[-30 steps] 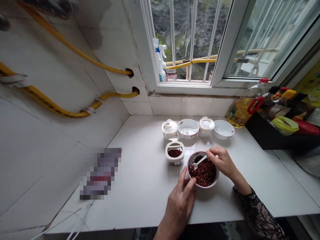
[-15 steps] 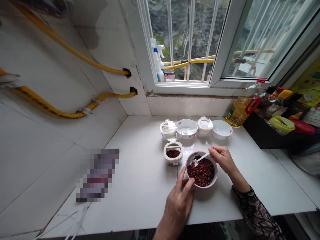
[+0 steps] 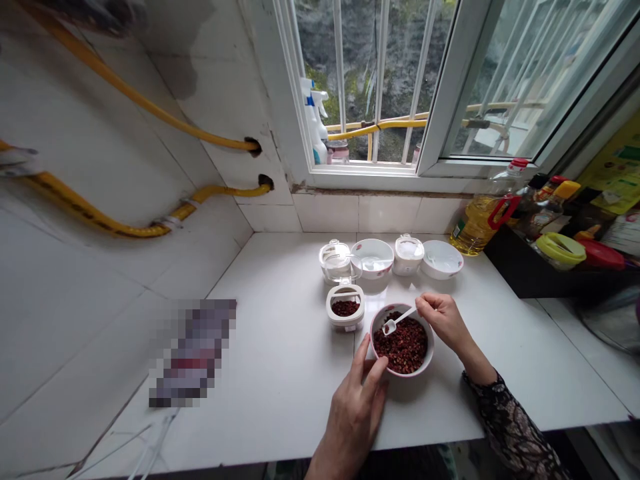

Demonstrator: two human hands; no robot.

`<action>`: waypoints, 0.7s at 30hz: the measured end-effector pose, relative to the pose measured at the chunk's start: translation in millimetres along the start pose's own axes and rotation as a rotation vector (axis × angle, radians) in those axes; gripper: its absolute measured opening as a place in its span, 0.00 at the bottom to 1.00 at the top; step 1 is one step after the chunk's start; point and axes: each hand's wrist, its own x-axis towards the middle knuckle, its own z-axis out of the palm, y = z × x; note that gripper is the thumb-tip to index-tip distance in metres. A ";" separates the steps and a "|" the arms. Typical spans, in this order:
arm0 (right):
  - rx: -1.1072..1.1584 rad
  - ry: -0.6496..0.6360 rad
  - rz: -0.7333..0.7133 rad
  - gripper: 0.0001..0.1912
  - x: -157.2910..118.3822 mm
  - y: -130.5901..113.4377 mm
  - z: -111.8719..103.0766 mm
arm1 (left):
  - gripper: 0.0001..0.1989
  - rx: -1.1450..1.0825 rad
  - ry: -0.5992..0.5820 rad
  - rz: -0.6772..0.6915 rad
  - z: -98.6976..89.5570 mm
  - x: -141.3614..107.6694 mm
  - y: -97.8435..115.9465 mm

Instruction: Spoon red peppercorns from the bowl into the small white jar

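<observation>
A white bowl (image 3: 431, 355) with a pink rim stands on the counter, holding a heap of dark red dried peppercorns (image 3: 404, 347). My left hand (image 3: 356, 405) holds it at the near left side, thumb and fingers against the rim and wall. Between the fingertips of my right hand (image 3: 444, 322) is the handle of a small white spoon (image 3: 399, 321). Its scoop is over the left part of the heap, with a few grains in it. Just left of the bowl is a lidded seasoning jar (image 3: 346, 320), also with peppercorns inside, its clear flap raised.
Behind stand another clear jar (image 3: 336, 261), a white bowl (image 3: 373, 265), a jar of white contents (image 3: 409, 255) and a second white bowl (image 3: 443, 265). An oil bottle (image 3: 477, 217) and a black condiment box (image 3: 515, 267) are at right. A blurred-out object (image 3: 197, 353) lies left.
The spoon's scoop has turned slightly and shows more of its white inside. Both hands keep almost the same place, and the view has shifted a little.
</observation>
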 end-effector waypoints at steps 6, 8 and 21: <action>0.115 -0.043 0.068 0.22 0.6 3.6 -2.6 | 0.15 -0.007 -0.003 -0.003 0.6 -0.6 -0.3; 0.161 -0.051 0.106 0.23 0.6 4.4 -3.3 | 0.15 -0.011 -0.004 -0.007 0.7 -0.9 -0.3; 0.258 -0.039 0.171 0.23 2.1 7.1 -1.5 | 0.15 -0.026 -0.006 -0.007 2.7 -2.0 -1.2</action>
